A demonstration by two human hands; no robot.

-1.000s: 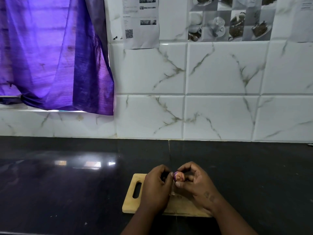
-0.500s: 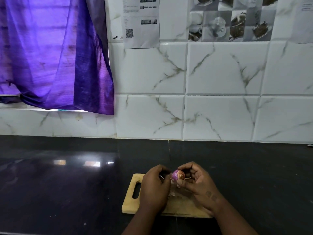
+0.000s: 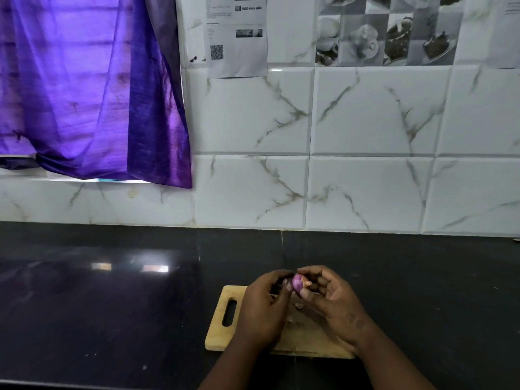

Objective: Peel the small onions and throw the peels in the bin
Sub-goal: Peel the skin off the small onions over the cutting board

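A small purple onion [image 3: 297, 283] is held just above a wooden cutting board [image 3: 222, 330], pinched between both hands. My left hand [image 3: 261, 308] curls around its left side, fingertips touching it. My right hand [image 3: 332, 302] grips it from the right, thumb underneath and fingers over the top, where a strip of orange-brown peel [image 3: 306, 282] sticks out. Small peel scraps [image 3: 298, 305] lie on the board between my hands. No bin is in view.
The board lies on a glossy black countertop [image 3: 112, 305] that stretches left and right. White marble-pattern tiles [image 3: 365, 164] form the back wall. A purple curtain [image 3: 90, 88] hangs at the upper left, and printed papers [image 3: 236, 35] are stuck on the wall.
The onion has been turned between my fingers, and more of its bare purple surface shows. Both hands stay over the board, with my right fingers now closed over the top.
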